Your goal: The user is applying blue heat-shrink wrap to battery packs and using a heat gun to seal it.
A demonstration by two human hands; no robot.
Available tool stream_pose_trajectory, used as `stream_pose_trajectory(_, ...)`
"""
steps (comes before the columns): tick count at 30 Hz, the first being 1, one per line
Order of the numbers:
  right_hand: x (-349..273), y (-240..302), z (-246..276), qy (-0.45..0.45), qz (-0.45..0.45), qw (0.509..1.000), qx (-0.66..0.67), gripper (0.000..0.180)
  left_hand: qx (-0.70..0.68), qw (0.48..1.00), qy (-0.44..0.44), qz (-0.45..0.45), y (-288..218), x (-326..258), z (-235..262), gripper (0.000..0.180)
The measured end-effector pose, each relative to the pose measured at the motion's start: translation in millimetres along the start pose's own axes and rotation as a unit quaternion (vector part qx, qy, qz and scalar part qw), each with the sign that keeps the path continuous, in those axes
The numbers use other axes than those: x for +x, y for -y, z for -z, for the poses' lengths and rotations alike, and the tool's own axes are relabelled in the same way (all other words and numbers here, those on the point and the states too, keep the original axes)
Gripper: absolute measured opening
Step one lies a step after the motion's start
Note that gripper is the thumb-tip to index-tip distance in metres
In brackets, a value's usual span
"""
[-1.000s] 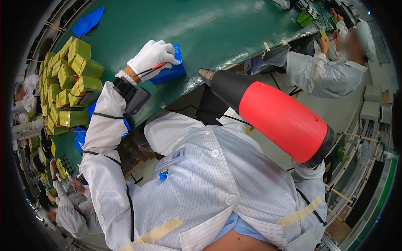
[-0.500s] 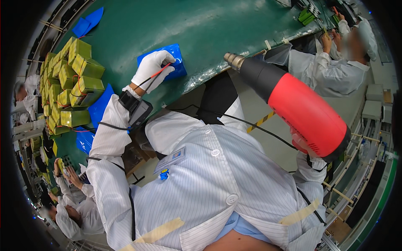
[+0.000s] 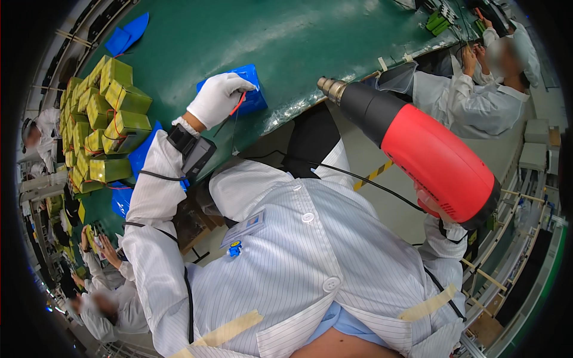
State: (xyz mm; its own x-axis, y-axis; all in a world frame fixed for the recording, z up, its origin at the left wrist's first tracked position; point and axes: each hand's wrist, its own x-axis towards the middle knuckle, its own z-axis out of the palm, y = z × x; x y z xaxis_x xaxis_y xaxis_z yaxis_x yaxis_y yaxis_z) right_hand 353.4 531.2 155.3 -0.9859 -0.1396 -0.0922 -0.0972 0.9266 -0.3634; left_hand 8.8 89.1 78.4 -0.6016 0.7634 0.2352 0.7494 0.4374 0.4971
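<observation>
My left hand, in a white glove, is closed at the fingertips on a red and a black wire. It rests over a blue-wrapped block lying near the table's edge, hiding much of that block. Whether the wires come out of the block cannot be seen. A red and black heat gun is in my right hand, which is largely hidden behind the gun's body. The metal nozzle points up and left, toward the blue block but apart from it.
On the green table, several yellow-green battery packs with wires are piled at left beside blue sleeves. Another blue sleeve lies farther back. A black cable crosses before me. Co-workers sit at right and lower left.
My left hand has turned slightly, and the wires have swung from across the wrist to hang down beside it. The heat gun has barely moved.
</observation>
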Motion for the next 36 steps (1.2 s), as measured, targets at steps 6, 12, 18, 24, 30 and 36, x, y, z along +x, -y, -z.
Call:
stream_pose_trajectory(6, 1.7, 20.4, 1.7, -0.047, -0.007, 0.997, -0.063, 0.032, -0.005, 0.991, 0.092, -0.100, 15.3, 28.0, 6.6, 0.025)
stream_pose_trajectory(12, -5.9, 8.6, 0.5, -0.074, 0.024, 0.996, -0.038, 0.036, -0.008, 0.986, 0.127, -0.109, 17.5, 38.4, 10.1, 0.019)
stream_pose_trajectory(18, 24.7, 33.4, 31.9, -0.015, 0.027, 0.989, 0.144, 0.043, 0.074, 0.980, 0.102, -0.156, 10.5, 35.4, 21.7, 0.015)
stream_pose_trajectory(24, 59.5, 81.2, 20.4, -0.213, -0.014, 0.765, 0.608, 0.063, 0.078, 0.988, 0.074, -0.107, 8.8, 23.5, 12.7, 0.016)
stream_pose_trajectory(30, 65.1, 82.0, 38.4, -0.194, -0.049, 0.766, 0.611, 0.067, 0.072, 0.995, 0.055, -0.037, 8.9, 11.5, 10.6, 0.016)
stream_pose_trajectory(36, 71.6, 81.1, 52.2, -0.123, -0.111, 0.796, 0.582, 0.056, 0.054, 0.993, 0.098, 0.026, 3.6, 13.9, 10.7, 0.018)
